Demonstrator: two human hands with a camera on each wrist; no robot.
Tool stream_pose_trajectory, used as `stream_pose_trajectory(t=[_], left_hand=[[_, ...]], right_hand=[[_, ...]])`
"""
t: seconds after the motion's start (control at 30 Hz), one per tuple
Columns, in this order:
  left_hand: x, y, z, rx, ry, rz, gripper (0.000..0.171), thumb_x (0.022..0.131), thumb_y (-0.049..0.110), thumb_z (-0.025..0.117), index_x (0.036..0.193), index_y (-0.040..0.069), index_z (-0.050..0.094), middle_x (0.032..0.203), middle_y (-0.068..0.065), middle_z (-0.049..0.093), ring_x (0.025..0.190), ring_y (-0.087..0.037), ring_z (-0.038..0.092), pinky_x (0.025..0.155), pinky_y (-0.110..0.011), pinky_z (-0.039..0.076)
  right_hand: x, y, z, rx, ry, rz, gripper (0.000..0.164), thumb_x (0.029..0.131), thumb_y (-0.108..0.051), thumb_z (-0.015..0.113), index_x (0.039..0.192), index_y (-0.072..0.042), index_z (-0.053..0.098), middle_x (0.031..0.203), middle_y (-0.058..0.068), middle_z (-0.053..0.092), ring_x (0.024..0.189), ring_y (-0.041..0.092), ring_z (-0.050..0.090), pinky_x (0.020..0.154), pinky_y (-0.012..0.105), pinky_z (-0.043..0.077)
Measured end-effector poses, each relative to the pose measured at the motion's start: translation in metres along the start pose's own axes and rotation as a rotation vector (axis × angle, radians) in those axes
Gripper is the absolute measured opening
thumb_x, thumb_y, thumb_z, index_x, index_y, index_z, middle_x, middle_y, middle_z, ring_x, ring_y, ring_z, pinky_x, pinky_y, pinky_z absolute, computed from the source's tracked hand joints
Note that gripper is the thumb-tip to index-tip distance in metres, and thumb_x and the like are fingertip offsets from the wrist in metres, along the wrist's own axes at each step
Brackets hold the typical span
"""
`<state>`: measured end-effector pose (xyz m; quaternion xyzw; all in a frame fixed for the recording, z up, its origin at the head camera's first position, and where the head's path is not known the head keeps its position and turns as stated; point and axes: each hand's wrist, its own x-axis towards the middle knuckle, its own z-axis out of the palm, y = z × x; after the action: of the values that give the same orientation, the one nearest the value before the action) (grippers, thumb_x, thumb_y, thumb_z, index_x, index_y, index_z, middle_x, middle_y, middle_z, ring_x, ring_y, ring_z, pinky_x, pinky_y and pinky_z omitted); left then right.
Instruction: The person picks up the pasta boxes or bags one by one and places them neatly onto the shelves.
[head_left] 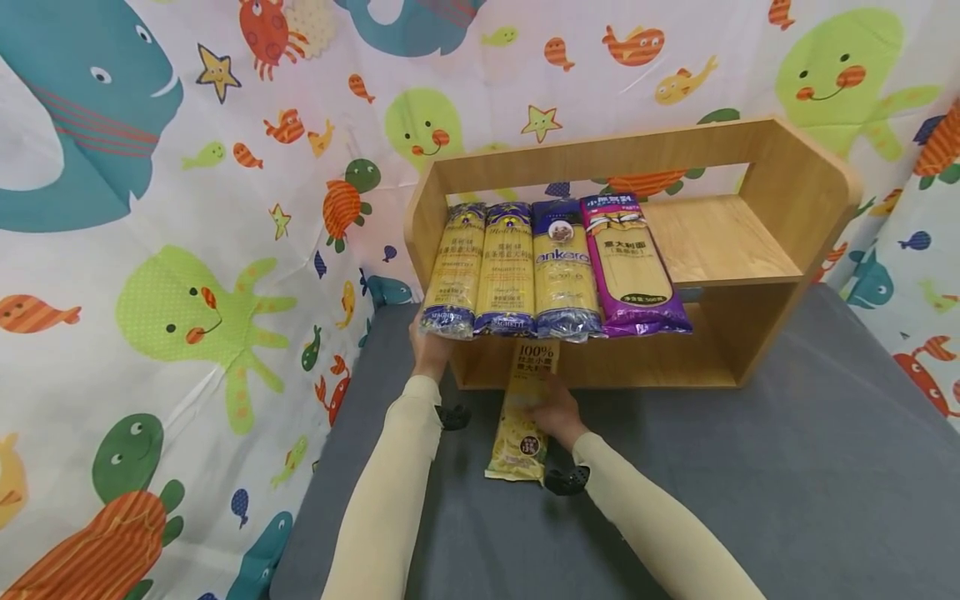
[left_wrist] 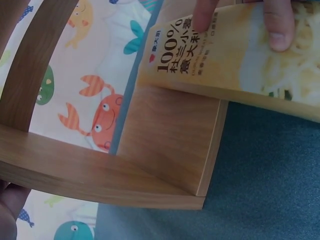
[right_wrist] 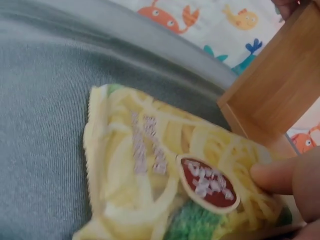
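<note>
My right hand grips a yellow pasta packet along its side, with the thumb across the printed front. The packet's far end reaches into the lower compartment of a wooden shelf, and its near end sticks out over the grey surface. At the shelf's left side, my left hand holds the edge of the side panel; most of its fingers are hidden. Above the hands, two yellow spaghetti packs, a blue-topped pasta pack and a purple pasta pack lie side by side on the upper board.
The upper board extends to the right of the purple pack. A grey cloth-like surface lies under the shelf and in front of it. A patterned curtain with sea animals hangs at the left and behind.
</note>
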<state>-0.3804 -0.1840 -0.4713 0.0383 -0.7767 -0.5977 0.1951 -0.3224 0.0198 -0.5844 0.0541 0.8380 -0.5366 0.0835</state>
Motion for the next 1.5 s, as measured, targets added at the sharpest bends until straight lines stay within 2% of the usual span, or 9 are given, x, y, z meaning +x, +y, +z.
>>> stream_pose_trajectory(t=[0.23, 0.47, 0.73, 0.93, 1.07, 1.17, 1.27, 1.33, 1.5], left_hand=[[-0.002, -0.002, -0.001, 0.013, 0.009, 0.017, 0.043, 0.102, 0.036, 0.054, 0.140, 0.017, 0.061, 0.123, -0.013, 0.072, 0.091, -0.014, 0.056, 0.078, -0.027, 0.044], [0.001, -0.001, -0.001, -0.020, 0.011, 0.046, 0.038, 0.103, 0.030, 0.054, 0.136, 0.012, 0.063, 0.115, -0.019, 0.073, 0.080, -0.008, 0.054, 0.075, -0.025, 0.043], [-0.001, -0.004, 0.002, 0.004, 0.000, 0.039, 0.040, 0.101, 0.030, 0.056, 0.134, 0.009, 0.064, 0.113, -0.020, 0.072, 0.079, -0.008, 0.053, 0.072, -0.025, 0.043], [-0.001, -0.002, 0.002, 0.022, 0.007, 0.078, 0.040, 0.101, 0.028, 0.055, 0.135, 0.009, 0.063, 0.114, -0.020, 0.073, 0.080, -0.008, 0.054, 0.075, -0.026, 0.044], [0.000, -0.002, 0.001, -0.011, 0.024, 0.071, 0.042, 0.100, 0.030, 0.054, 0.134, 0.007, 0.063, 0.117, -0.021, 0.073, 0.081, -0.008, 0.054, 0.077, -0.026, 0.044], [0.000, -0.002, 0.000, -0.017, 0.028, 0.069, 0.043, 0.099, 0.028, 0.056, 0.136, 0.007, 0.063, 0.120, -0.020, 0.072, 0.086, -0.011, 0.058, 0.079, -0.027, 0.046], [0.001, -0.002, 0.000, 0.025, 0.025, 0.092, 0.043, 0.100, 0.025, 0.058, 0.140, 0.008, 0.061, 0.123, -0.019, 0.072, 0.093, -0.020, 0.063, 0.082, -0.031, 0.049], [0.002, -0.003, 0.001, 0.044, 0.026, 0.106, 0.044, 0.101, 0.023, 0.059, 0.142, 0.008, 0.059, 0.125, -0.019, 0.072, 0.099, -0.025, 0.066, 0.086, -0.036, 0.050], [0.004, -0.003, 0.001, 0.079, 0.029, 0.103, 0.045, 0.102, 0.025, 0.059, 0.144, 0.009, 0.057, 0.129, -0.019, 0.070, 0.108, -0.031, 0.065, 0.092, -0.044, 0.050]], right_hand=[[-0.007, 0.010, -0.005, 0.048, 0.034, -0.028, 0.086, 0.077, 0.003, 0.076, 0.154, -0.007, 0.039, 0.157, 0.024, 0.042, 0.130, 0.041, 0.050, 0.106, 0.054, 0.044], [-0.026, 0.017, -0.026, 0.067, 0.015, -0.034, 0.084, 0.076, 0.006, 0.075, 0.152, -0.007, 0.043, 0.156, 0.028, 0.041, 0.122, 0.039, 0.052, 0.097, 0.050, 0.049], [-0.055, 0.043, -0.068, 0.146, -0.043, -0.014, 0.086, 0.077, 0.012, 0.071, 0.156, -0.003, 0.037, 0.138, 0.037, 0.051, 0.092, 0.027, 0.061, 0.071, 0.033, 0.051], [-0.077, 0.065, -0.107, 0.157, -0.074, 0.000, 0.084, 0.084, 0.010, 0.068, 0.158, -0.003, 0.032, 0.125, 0.039, 0.060, 0.079, 0.021, 0.064, 0.063, 0.035, 0.053], [-0.090, 0.077, -0.132, 0.157, -0.089, 0.014, 0.084, 0.088, 0.007, 0.066, 0.160, -0.004, 0.026, 0.127, 0.039, 0.057, 0.074, 0.019, 0.064, 0.061, 0.036, 0.053], [-0.101, 0.085, -0.151, 0.168, -0.105, 0.030, 0.085, 0.089, 0.007, 0.065, 0.161, -0.003, 0.022, 0.121, 0.034, 0.062, 0.076, 0.019, 0.066, 0.063, 0.036, 0.055], [-0.113, 0.091, -0.170, 0.207, -0.121, 0.067, 0.085, 0.091, 0.007, 0.063, 0.162, -0.003, 0.018, 0.100, 0.023, 0.072, 0.076, 0.020, 0.071, 0.064, 0.038, 0.057], [-0.121, 0.096, -0.181, 0.237, -0.138, 0.078, 0.086, 0.092, 0.006, 0.063, 0.162, -0.002, 0.014, 0.094, 0.015, 0.074, 0.075, 0.020, 0.072, 0.065, 0.039, 0.059], [-0.136, 0.104, -0.202, 0.330, -0.192, 0.105, 0.091, 0.094, 0.002, 0.063, 0.163, -0.003, 0.004, 0.092, 0.005, 0.077, 0.077, 0.019, 0.075, 0.068, 0.039, 0.060]])
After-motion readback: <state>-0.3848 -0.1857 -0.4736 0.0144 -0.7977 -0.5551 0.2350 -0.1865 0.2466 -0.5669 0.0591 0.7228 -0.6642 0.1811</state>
